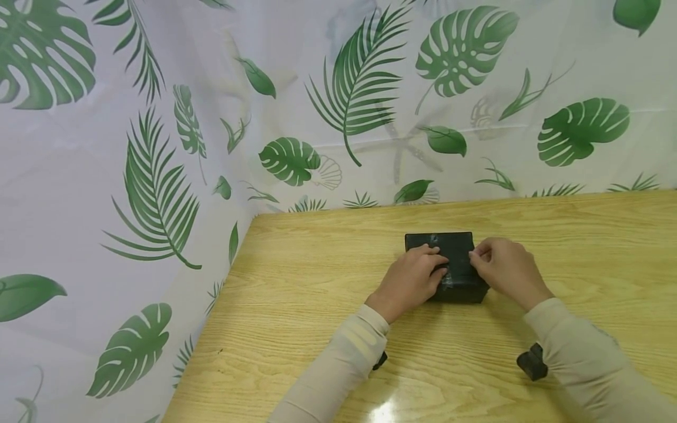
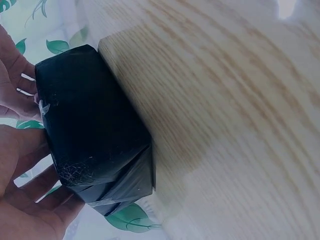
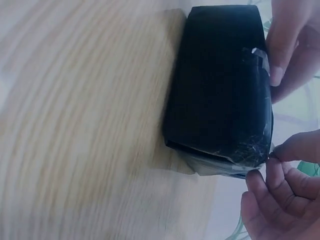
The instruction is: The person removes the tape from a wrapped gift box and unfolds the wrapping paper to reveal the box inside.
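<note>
A box wrapped in shiny black material (image 1: 459,288) sits on the wooden table, with bits of clear tape (image 3: 258,54) along its upper front edge. My left hand (image 1: 415,276) lies on top of it, fingers spread and pressing near its left half. At the box's right end my right hand (image 1: 505,267) pinches the wrapping's upper edge between thumb and forefinger. In the right wrist view, the right fingertips (image 3: 274,154) meet at that corner; I cannot tell whether tape is also between them. Folded wrapping shows at the box's left end (image 2: 120,187).
The pale wood-grain table (image 1: 296,305) meets a white sheet with green leaf prints (image 1: 365,88) at the back and left. Small black pieces show beside the left sleeve (image 1: 338,364) and the right sleeve (image 1: 587,358).
</note>
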`<action>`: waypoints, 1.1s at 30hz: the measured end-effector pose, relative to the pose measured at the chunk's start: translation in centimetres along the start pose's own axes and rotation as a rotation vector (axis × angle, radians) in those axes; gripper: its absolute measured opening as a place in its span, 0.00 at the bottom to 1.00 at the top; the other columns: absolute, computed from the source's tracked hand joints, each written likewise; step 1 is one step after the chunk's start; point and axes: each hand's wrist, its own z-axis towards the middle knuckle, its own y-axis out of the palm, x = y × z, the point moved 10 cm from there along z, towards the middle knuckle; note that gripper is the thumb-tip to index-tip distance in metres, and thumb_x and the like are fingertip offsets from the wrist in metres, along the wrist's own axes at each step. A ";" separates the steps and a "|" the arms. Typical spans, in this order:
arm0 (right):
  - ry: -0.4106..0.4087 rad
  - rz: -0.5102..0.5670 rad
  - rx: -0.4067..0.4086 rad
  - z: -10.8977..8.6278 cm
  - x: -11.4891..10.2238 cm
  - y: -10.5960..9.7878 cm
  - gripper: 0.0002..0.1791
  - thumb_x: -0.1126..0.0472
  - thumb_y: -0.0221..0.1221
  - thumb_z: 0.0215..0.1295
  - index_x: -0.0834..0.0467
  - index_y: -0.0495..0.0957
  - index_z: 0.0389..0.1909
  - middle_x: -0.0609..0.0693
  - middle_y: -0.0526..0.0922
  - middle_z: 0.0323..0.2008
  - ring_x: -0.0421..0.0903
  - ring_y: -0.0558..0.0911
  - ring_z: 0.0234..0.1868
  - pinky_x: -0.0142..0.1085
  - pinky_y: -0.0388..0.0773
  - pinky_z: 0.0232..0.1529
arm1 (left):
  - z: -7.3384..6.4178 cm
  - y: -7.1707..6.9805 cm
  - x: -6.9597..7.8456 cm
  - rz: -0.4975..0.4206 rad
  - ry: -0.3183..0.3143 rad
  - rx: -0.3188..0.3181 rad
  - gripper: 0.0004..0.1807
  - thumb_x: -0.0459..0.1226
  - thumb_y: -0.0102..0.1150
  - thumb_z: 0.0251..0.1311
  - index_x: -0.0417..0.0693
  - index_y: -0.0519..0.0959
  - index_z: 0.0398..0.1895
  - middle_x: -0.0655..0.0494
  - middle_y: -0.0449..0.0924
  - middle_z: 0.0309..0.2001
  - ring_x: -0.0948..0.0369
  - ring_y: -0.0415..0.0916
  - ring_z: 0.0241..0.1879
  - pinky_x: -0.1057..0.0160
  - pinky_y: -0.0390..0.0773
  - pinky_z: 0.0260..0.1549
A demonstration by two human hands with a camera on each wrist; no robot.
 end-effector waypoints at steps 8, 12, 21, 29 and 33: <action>0.023 0.039 -0.084 -0.1 1.1 0.1 0.19 0.58 0.55 0.75 0.72 0.82 0.43 0.63 0.85 0.37 0.55 0.84 0.34 0.53 0.81 0.35 | 0.2 0.2 -0.1 -0.012 -0.011 -0.005 0.15 0.42 0.56 0.75 0.51 0.84 0.59 0.57 0.81 0.60 0.61 0.72 0.67 0.66 0.69 0.66; 0.024 0.041 -0.091 -0.1 1.7 -0.1 0.19 0.58 0.54 0.75 0.73 0.82 0.44 0.64 0.85 0.38 0.57 0.84 0.36 0.53 0.81 0.36 | 0.2 0.1 0.0 -0.019 -0.005 -0.007 0.15 0.42 0.57 0.75 0.50 0.84 0.59 0.57 0.81 0.60 0.61 0.72 0.67 0.66 0.70 0.65; 0.007 0.095 -0.101 -0.3 2.4 -0.8 0.23 0.54 0.54 0.78 0.72 0.82 0.47 0.62 0.85 0.39 0.52 0.83 0.34 0.48 0.81 0.32 | 0.0 0.0 0.0 -0.025 -0.004 -0.006 0.15 0.42 0.57 0.74 0.49 0.84 0.58 0.56 0.81 0.60 0.59 0.71 0.67 0.65 0.69 0.66; 0.056 0.075 -0.114 -0.4 2.6 -0.4 0.32 0.38 0.56 0.73 0.67 0.84 0.43 0.57 0.85 0.34 0.48 0.81 0.30 0.40 0.76 0.26 | 0.0 -0.1 0.0 -0.015 0.008 0.003 0.15 0.41 0.57 0.74 0.49 0.84 0.59 0.56 0.82 0.59 0.58 0.72 0.67 0.65 0.70 0.65; 0.077 0.029 -0.084 -0.4 2.2 0.1 0.30 0.36 0.62 0.67 0.63 0.83 0.35 0.54 0.84 0.30 0.47 0.79 0.27 0.38 0.74 0.23 | 0.0 0.0 0.1 -0.011 0.010 0.003 0.16 0.42 0.57 0.75 0.49 0.83 0.59 0.56 0.82 0.60 0.58 0.72 0.67 0.64 0.70 0.65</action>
